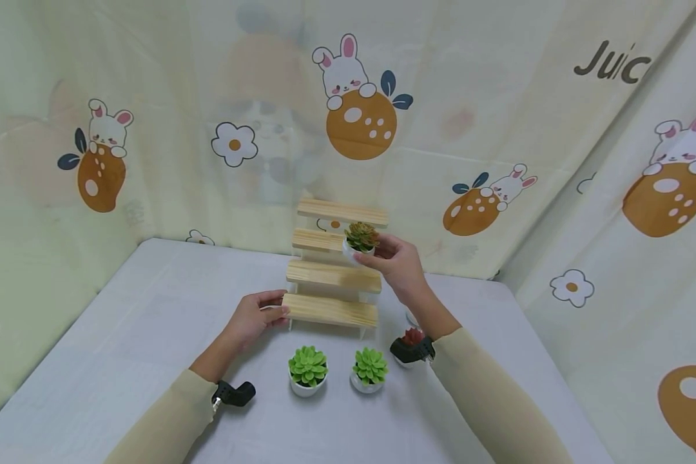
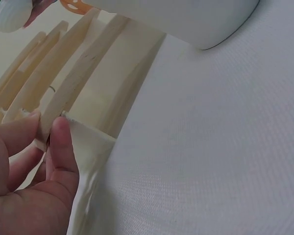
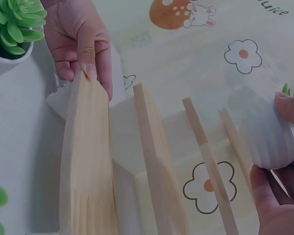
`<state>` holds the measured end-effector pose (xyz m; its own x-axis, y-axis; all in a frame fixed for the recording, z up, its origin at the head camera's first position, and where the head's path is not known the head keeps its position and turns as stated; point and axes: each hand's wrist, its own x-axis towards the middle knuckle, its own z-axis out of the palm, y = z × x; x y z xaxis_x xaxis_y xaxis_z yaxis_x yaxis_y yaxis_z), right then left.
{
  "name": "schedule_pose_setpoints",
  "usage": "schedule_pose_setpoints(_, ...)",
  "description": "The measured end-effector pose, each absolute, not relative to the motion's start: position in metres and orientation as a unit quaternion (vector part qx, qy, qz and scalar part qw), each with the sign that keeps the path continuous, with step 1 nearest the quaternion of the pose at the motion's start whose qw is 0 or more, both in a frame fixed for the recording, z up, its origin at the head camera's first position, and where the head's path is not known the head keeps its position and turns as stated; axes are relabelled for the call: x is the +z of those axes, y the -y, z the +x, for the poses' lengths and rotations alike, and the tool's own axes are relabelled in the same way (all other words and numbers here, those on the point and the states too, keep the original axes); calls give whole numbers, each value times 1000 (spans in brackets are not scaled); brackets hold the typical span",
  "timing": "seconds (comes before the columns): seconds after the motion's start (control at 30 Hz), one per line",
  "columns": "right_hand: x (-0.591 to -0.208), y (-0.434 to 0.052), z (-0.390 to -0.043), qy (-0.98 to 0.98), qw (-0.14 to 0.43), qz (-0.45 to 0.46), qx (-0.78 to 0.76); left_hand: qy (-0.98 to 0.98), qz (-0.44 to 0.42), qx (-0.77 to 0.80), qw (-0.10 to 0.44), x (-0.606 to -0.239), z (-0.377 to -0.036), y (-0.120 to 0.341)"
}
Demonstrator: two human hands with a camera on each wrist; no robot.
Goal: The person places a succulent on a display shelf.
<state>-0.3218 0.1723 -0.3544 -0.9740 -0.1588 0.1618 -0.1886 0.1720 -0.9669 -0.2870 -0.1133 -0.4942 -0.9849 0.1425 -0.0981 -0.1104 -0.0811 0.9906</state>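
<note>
A tiered wooden shelf (image 1: 330, 310) with white supports stands at the back of the table. My left hand (image 1: 252, 320) grips the left end of its lowest step; in the left wrist view, thumb and fingers pinch the step's end (image 2: 63, 100). With my right hand (image 1: 405, 269) I hold a potted succulent (image 1: 361, 238), green-brown with reddish tips, in front of the upper steps at their right side. Its white ribbed pot (image 3: 272, 134) sits between thumb and fingers in the right wrist view. Whether the pot touches a step, I cannot tell.
Two bright green potted succulents, one on the left (image 1: 307, 370) and one on the right (image 1: 369, 370), stand before the shelf. A red succulent (image 1: 413, 336) is partly hidden behind my right wrist's black camera (image 1: 410, 350). A patterned curtain (image 1: 168, 77) hangs behind the table.
</note>
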Motion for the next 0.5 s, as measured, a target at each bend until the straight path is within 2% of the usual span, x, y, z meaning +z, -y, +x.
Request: schedule_pose_setpoints(0.5, -342, -148, -348, 797, 20, 151, 584, -675, 1, 732, 90, -494, -288, 114)
